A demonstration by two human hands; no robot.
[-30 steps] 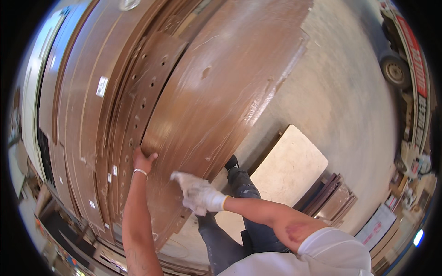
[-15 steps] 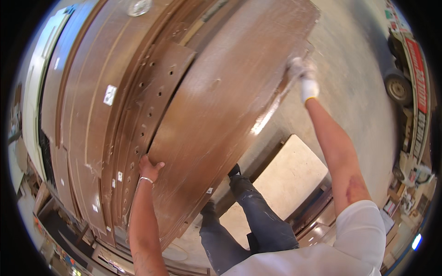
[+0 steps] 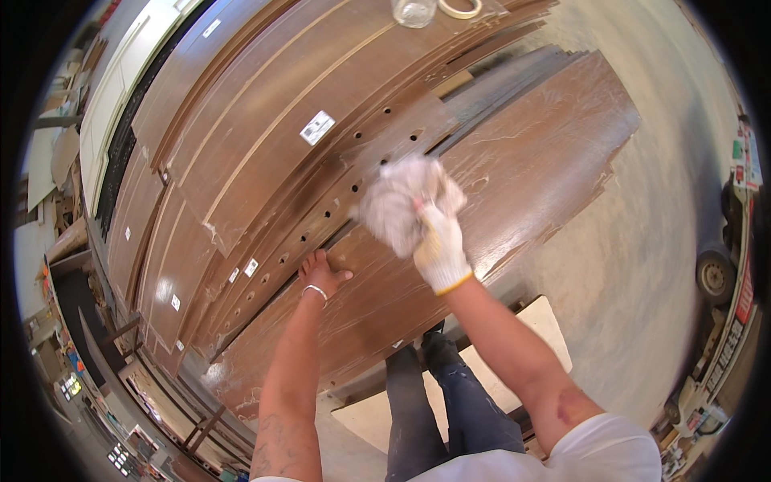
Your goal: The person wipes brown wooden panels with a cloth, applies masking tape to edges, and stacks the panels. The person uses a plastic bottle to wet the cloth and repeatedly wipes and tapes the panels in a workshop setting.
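A long brown panel (image 3: 514,185) with a glossy, streaked face leans in front of me. My left hand (image 3: 324,275), bare and with a white band at the wrist, grips its upper edge, the thumb lying on the face. My right hand (image 3: 442,251) wears a white knit glove with a yellow cuff. A bunched whitish rag (image 3: 405,205), smeared by motion, is held in it over the panel's upper edge. Behind that edge stands a brown board with a row of dark holes (image 3: 328,214).
More brown panels (image 3: 265,120) with white labels stand stacked behind. A clear jar (image 3: 414,11) and a tape roll (image 3: 460,6) lie on top. Below me is a cream board (image 3: 554,325) near my legs. A vehicle wheel (image 3: 715,273) shows at far right.
My right hand has swung with the rag from the panel's far right edge leftward, close to my left hand. My left hand stays on the panel's edge. The view has turned.
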